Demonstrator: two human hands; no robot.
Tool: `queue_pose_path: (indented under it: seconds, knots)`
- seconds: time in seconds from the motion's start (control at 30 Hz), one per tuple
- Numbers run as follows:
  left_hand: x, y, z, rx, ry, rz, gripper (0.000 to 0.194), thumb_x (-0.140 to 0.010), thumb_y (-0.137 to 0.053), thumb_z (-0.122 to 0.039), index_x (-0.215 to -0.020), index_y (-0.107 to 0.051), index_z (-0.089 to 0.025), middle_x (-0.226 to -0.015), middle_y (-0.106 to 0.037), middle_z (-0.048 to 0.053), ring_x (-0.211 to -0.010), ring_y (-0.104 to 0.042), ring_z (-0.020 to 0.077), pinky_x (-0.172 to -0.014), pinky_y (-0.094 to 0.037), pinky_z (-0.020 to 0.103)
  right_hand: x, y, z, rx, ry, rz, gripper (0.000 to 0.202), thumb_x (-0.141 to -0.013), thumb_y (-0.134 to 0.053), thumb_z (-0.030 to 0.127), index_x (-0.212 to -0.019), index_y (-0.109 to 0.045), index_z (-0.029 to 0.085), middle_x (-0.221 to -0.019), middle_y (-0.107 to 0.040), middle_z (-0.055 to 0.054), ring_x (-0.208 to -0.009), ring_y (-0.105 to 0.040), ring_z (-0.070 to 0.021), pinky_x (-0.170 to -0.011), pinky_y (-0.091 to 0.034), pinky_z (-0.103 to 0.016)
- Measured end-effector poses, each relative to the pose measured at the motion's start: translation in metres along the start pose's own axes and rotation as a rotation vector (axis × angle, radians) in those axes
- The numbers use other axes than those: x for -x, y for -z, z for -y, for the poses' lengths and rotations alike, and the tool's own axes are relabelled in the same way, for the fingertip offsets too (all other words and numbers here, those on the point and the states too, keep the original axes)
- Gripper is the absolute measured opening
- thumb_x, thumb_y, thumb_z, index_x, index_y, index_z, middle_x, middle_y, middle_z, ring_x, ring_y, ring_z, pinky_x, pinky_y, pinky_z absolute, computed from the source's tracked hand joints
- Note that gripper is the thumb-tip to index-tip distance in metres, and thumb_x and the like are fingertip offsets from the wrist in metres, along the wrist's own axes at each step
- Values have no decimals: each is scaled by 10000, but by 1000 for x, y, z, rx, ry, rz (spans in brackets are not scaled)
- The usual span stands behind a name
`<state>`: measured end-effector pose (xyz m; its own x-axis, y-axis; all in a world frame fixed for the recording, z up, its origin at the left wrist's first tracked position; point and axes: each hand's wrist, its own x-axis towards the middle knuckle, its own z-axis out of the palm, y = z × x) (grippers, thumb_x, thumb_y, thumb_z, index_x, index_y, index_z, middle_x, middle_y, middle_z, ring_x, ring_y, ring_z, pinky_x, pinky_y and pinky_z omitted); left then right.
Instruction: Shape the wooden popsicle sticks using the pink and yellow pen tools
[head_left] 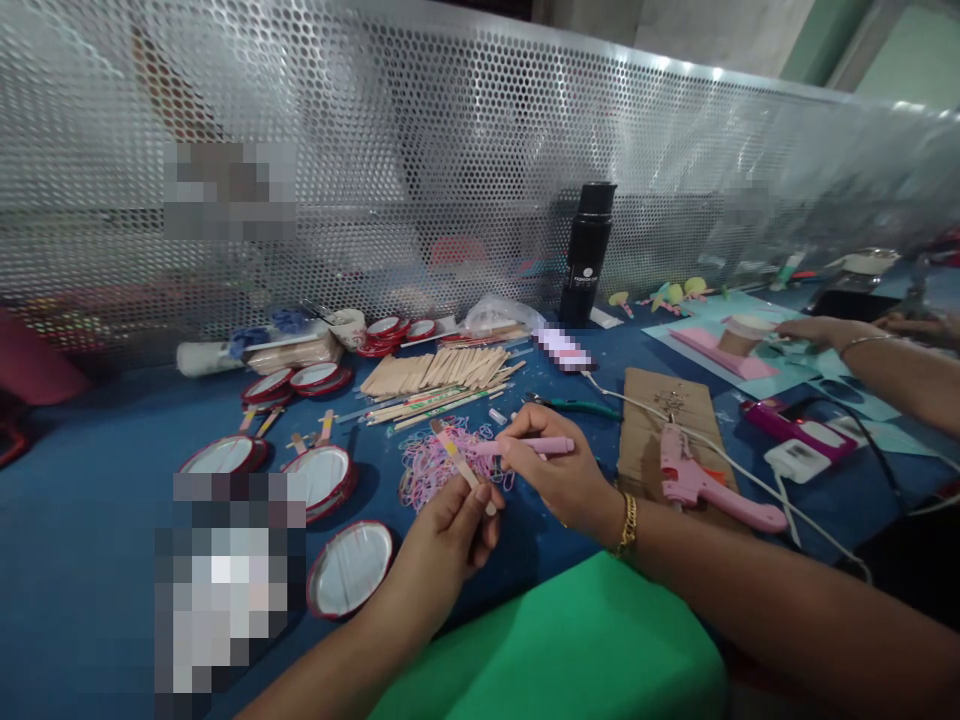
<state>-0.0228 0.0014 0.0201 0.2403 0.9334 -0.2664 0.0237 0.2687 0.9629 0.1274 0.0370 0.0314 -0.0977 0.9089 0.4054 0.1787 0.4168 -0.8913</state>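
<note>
My left hand (450,530) is closed on the lower end of a flat wooden craft stick (463,468), which slants up and has brown, yellow and pinkish sections. Close beside it, my right hand (562,485) pinches a pink marker (551,446), its tip end pointing toward the stick. I cannot tell whether the two touch. Beneath both lies a pile of small pastel loops (420,470). Left of my left hand rests a round, red-rimmed disc (351,570) with a pale face. Similar discs (319,482) with coloured sticks attached lie farther left.
Loose craft sticks (442,370) lie behind the pile. A black bottle (587,255) stands by the perforated metal screen (465,150). To the right, a pink glue gun (697,480) rests on cardboard (637,420), with a white cable (739,480) crossing. A co-worker's hand (814,332) reaches in at far right.
</note>
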Motion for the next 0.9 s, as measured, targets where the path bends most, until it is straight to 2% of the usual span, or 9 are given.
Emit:
queue_pose_path:
  seconds: [0.13,0.3,0.47,0.63,0.8,0.9]
  knots:
    - [-1,1,1,0,-11,2,398,-784,-600,-591,-777,-529,-199,-536,-486,-67,-431,-368,64,-403,-214,173,0,0,1,58,10,25,125,-799,-582,191,-676,-559,198,-641,-575,33,-616,-512,-117,-607,-401,-246]
    - [-2,0,0,4,-15,-7,382,-792,-596,-577,-775,-535,-200,-528,-482,-67,-420,-361,65,-400,-214,179,0,0,-1,31,10,-6,130,-823,-567,224,-697,-571,194,-654,-583,25,-618,-516,-120,-602,-407,-247]
    - [-2,1,0,-4,-25,0,389,-783,-608,-583,-766,-535,-202,-524,-484,-67,-417,-362,66,-399,-220,179,0,-1,-2,44,8,24,113,-795,-590,191,-685,-565,198,-630,-568,41,-601,-501,-111,-601,-398,-243]
    - [-1,1,0,-12,-11,-6,372,-801,-590,-567,-782,-542,-199,-533,-491,-65,-422,-367,68,-406,-229,179,-2,-1,-2,15,9,-20,140,-820,-578,221,-683,-568,192,-660,-589,22,-622,-518,-120,-597,-411,-245]
    - [1,0,-2,-14,-9,-10,356,-803,-600,-547,-773,-536,-199,-549,-493,-62,-449,-392,71,-439,-268,178,-1,-2,-1,20,2,29,98,-795,-598,201,-701,-572,199,-637,-578,35,-592,-505,-111,-574,-401,-233]
    - [0,0,-1,-8,-9,-10,368,-792,-609,-559,-770,-538,-199,-542,-494,-61,-443,-386,71,-428,-249,180,-1,-1,-1,19,12,9,125,-811,-585,213,-689,-568,194,-642,-575,32,-601,-505,-112,-579,-401,-233]
